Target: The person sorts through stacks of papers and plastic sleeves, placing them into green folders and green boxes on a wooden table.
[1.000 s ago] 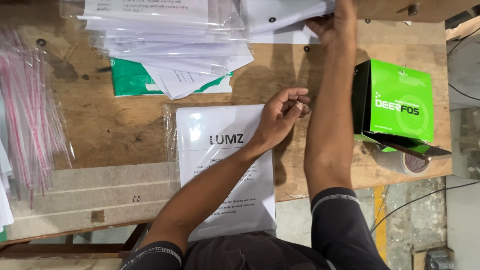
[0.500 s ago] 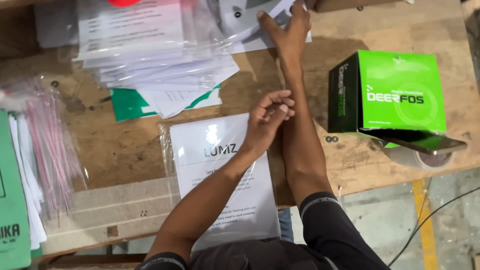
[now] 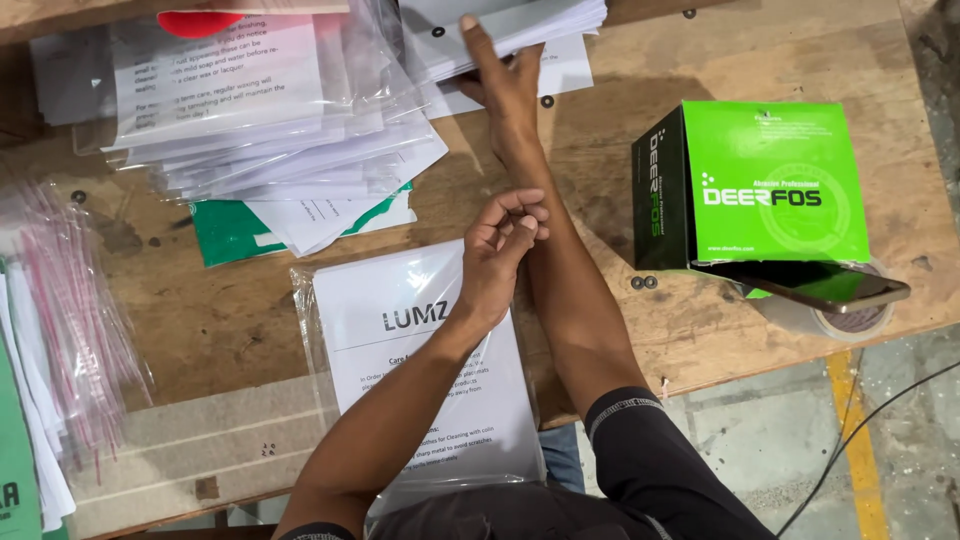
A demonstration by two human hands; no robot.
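Observation:
My right hand (image 3: 508, 90) reaches across the wooden table (image 3: 200, 320) to a stack of white sheets (image 3: 540, 25) at the far edge. Its thumb lies on top and its fingers are tucked under the upper sheets, pinching them. My left hand (image 3: 503, 240) is curled shut with nothing in it and rests against my right forearm. It hovers over the top corner of a printed white sheet in a clear plastic bag (image 3: 400, 340), which lies flat at the near edge.
A green and black box (image 3: 770, 190) stands at the right, with a phone (image 3: 815, 285) and a tape roll (image 3: 850, 320) in front of it. Bagged sheets (image 3: 250, 100) are piled at the far left over a green paper (image 3: 230, 230). Empty clear bags (image 3: 70, 320) lie at the left.
My right hand has stayed at the far stack, sliding a little left along it. My left hand remains curled beside the forearm. The view has shifted and come closer.

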